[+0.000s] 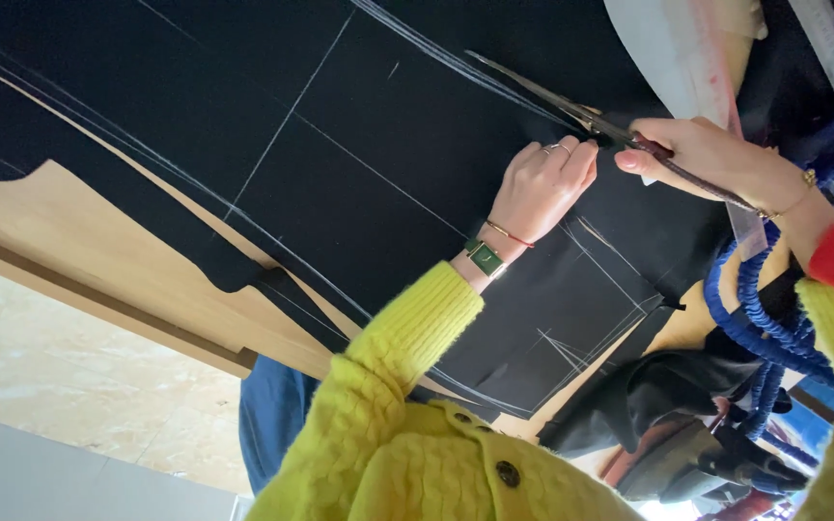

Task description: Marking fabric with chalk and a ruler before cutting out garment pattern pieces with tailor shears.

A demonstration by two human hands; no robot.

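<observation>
The scissors [571,108] sit in the upper right of the frame, long axis slanting from lower right to upper left, blades pointing upper left along a chalk line [456,63] on the black cloth [340,145]. The right hand [702,154] is closed around the handles. Just beside it, the left hand [542,183], fingers curled, presses the cloth flat. Cutting well likely means keeping the cloth taut and the blades on the line.

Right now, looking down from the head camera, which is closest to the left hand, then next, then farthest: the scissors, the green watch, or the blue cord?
1. Green watch, on the left hand's own wrist.
2. Scissors, just right of its fingertips, held by the right hand.
3. Blue cord, at the table's right edge.
</observation>
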